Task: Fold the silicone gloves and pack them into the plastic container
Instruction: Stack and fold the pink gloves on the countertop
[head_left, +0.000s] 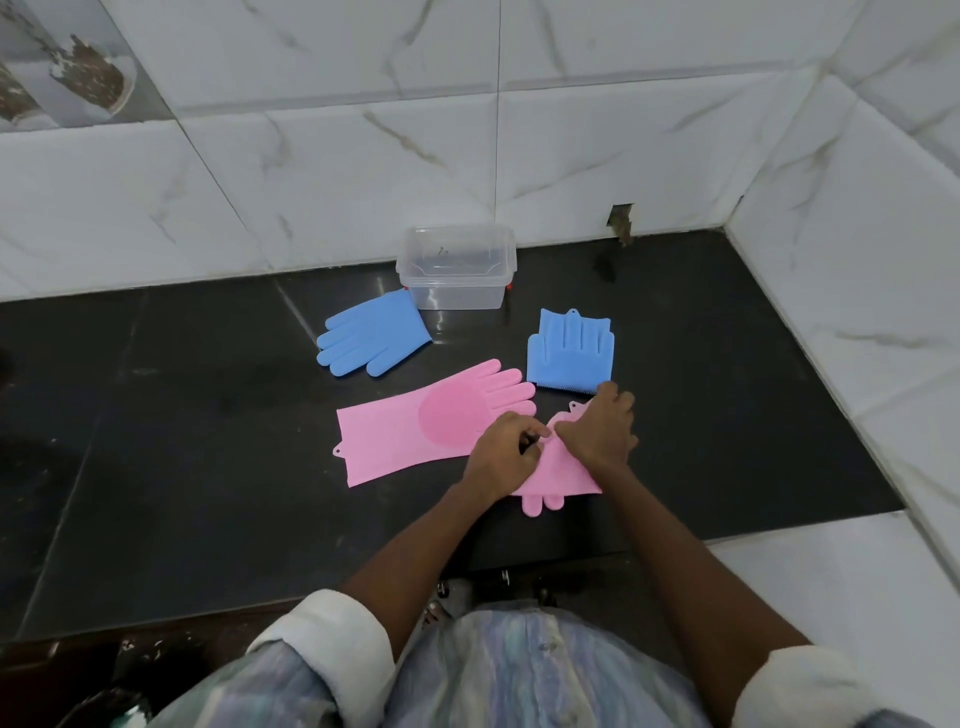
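Gloves four, two pink, two blue, one clear container (457, 267), flat pink glove (415, 423) long axis left-right, fingers pointing right, left hand (501, 454) and right hand (602, 428) curled, both gripping second pink glove (558, 475), folded blue glove (570, 348) upright, flat blue glove (371, 335) fingers pointing left.

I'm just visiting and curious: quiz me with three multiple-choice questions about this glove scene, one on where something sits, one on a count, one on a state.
1. Where is the plastic container?
A. against the back wall
B. at the near counter edge
C. on the pink glove

2. How many blue gloves are on the counter?
A. one
B. two
C. four

3. What state is the blue glove on the right in?
A. folded over
B. spread flat
C. packed in the container

Answers:
1 A, it stands by the marble wall.
2 B, the flat blue glove lies left, the folded one right.
3 A, its fingers lie doubled over the cuff.

The left hand and right hand work another pink glove.
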